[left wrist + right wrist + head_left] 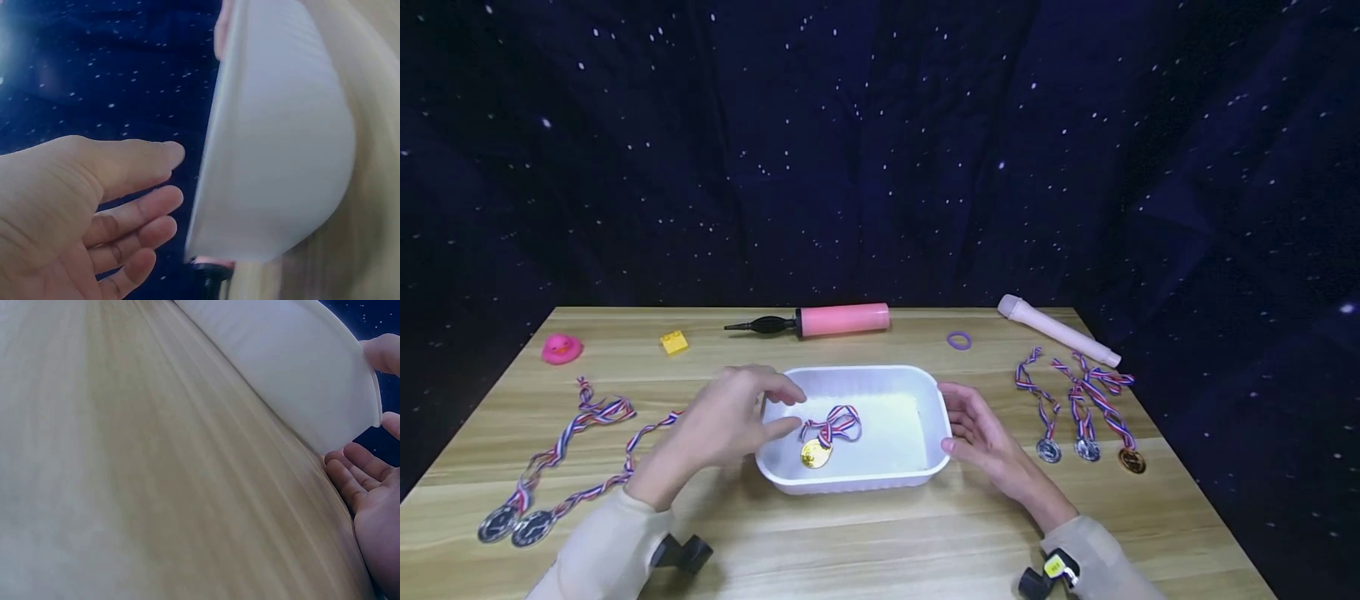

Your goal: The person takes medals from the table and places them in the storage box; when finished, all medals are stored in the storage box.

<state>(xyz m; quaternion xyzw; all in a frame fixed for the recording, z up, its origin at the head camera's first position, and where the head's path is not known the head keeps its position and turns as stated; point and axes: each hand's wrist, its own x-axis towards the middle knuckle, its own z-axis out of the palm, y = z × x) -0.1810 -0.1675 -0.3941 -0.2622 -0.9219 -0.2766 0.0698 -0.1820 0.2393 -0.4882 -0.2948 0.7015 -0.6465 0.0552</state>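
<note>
Neither of our hands grips anything: our left hand (730, 421) hovers with relaxed, slightly bent fingers at the left rim of the white tray (925, 392), seemingly just clear of the plastic, and our right hand (981, 433) rests palm-inward against the tray's right wall with its fingers loose, touching at most with the fingertips. Going left to right across the wooden table (880, 533), we see two silver medals (516, 525) with striped ribbons lying well to the left, then our left hand, then the tray holding one gold medal (815, 452) with its ribbon bunched beside it, then our right hand, and beyond it three more medals (1086, 446) laid side by side. The risk we judge from here is the light tray sliding or tipping if one hand pushes harder than the other, which could spill the gold medal out; a finger could also snag its ribbon. Both forearms come in low from the near edge and angle inward; the left wrist is lifted with the thumb over the rim, while the right lies nearer the tabletop
</note>
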